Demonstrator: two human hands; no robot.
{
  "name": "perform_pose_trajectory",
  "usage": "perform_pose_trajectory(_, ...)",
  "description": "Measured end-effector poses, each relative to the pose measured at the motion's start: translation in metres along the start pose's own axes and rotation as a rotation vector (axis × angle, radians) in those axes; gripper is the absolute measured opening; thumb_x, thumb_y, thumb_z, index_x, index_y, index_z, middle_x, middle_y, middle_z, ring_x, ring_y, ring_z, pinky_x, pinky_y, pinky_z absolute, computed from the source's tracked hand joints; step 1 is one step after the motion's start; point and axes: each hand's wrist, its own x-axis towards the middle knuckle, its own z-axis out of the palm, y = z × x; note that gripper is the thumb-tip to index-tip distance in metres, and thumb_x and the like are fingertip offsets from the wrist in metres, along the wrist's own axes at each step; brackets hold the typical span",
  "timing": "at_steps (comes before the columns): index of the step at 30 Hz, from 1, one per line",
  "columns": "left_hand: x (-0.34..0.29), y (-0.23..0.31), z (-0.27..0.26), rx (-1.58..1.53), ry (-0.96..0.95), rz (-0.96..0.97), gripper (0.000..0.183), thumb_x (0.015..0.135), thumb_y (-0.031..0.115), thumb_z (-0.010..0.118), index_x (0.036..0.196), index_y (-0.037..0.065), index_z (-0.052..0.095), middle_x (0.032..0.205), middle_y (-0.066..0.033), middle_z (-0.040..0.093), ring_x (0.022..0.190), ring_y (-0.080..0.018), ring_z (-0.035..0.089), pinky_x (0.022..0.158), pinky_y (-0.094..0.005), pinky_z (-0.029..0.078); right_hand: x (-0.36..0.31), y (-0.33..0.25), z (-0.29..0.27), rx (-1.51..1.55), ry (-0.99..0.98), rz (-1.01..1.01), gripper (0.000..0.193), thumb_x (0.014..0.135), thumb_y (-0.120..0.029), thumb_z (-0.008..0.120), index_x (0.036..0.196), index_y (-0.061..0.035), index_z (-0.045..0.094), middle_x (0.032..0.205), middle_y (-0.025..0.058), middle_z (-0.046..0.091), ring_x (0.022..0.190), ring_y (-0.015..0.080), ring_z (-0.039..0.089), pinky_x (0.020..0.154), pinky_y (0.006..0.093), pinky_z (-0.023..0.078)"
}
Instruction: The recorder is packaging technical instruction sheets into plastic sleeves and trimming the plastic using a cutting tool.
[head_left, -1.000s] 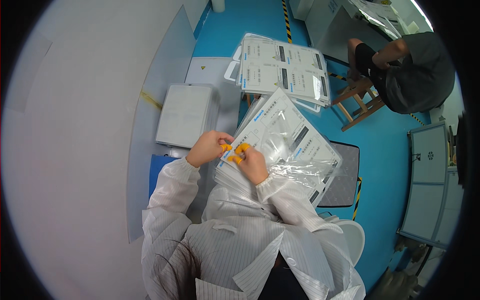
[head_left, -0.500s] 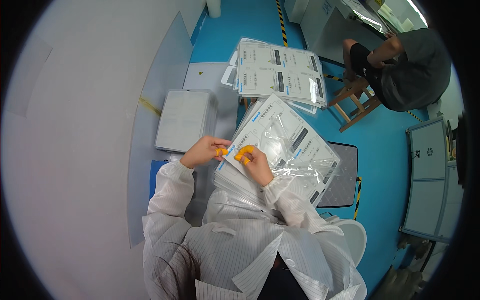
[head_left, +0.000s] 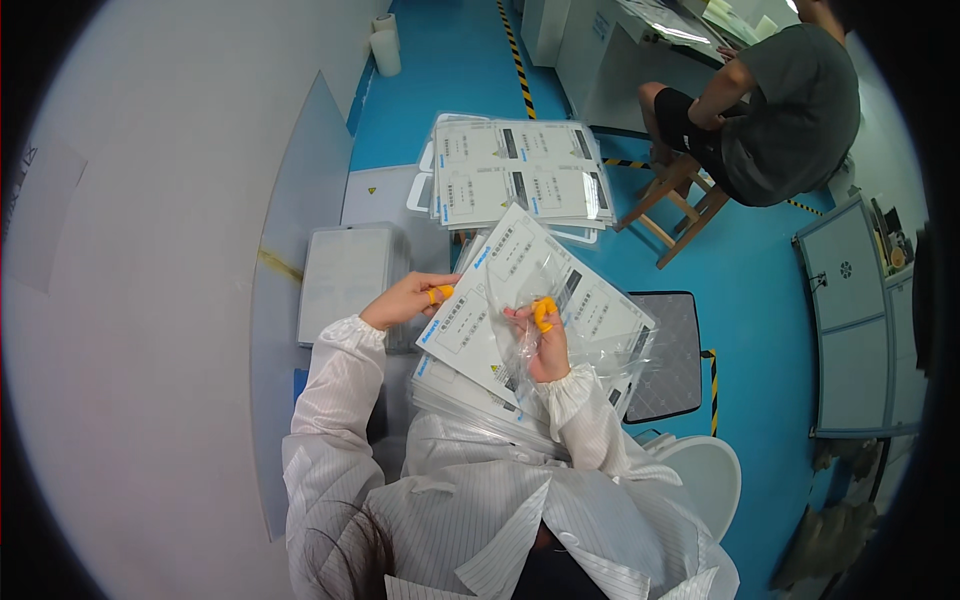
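Observation:
My left hand (head_left: 412, 298), with an orange finger cot on it, grips the left edge of a white printed sheet (head_left: 470, 318). This sheet lies slanted on top of a stack of similar sheets (head_left: 465, 402) in front of me. Over the sheet, my right hand (head_left: 546, 345) is closed on a crinkled clear plastic film (head_left: 518, 278), fingers curled and also in orange cots. The film spreads across the sheet's right half, bunched around my right hand. Part of the lower stack is hidden under the top sheet and my right sleeve.
Beyond stands another stack of printed sheets (head_left: 520, 170). A pale plastic box (head_left: 350, 275) sits on the left beside an upright panel (head_left: 295, 200). A person (head_left: 780, 110) sits on a wooden stool (head_left: 680, 205) at the far right. A white round bin-like rim (head_left: 725, 480) is close on my right.
My right hand has moved right, away from the sheet's left edge, drawing the film with it. My left hand stays at that edge. The whole view has shifted slightly.

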Motion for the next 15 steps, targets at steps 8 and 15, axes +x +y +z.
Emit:
perform_pose_trajectory(8, 0.058, -0.016, -0.04, 0.23, 0.317, 0.134, 0.029, 0.083, -0.001, 0.051, 0.111, -0.004, 0.057, 0.093, -0.0107, 0.064, 0.077, -0.0137, 0.06, 0.068, -0.0225, 0.047, -0.015, -0.153, -0.107, -0.106, 0.192, -0.509, 0.015, 0.09, -0.019, 0.046, 0.09, -0.0055, 0.053, 0.08, 0.0065, 0.057, 0.079, 0.0209, 0.057, 0.091, 0.0395, 0.039)
perform_pose_trajectory(15, 0.144, -0.015, -0.097, -0.265, 0.529, 0.164, 0.03, 0.081, -0.003, 0.051, 0.11, -0.003, 0.057, 0.092, -0.0118, 0.063, 0.076, -0.0138, 0.06, 0.066, -0.0227, 0.047, -0.276, -0.386, -0.32, -0.464, 0.715, -1.232, 0.008, 0.088, -0.007, 0.047, 0.083, -0.0026, 0.051, 0.075, 0.0047, 0.049, 0.067, 0.0134, 0.047, 0.062, 0.0212, 0.042)
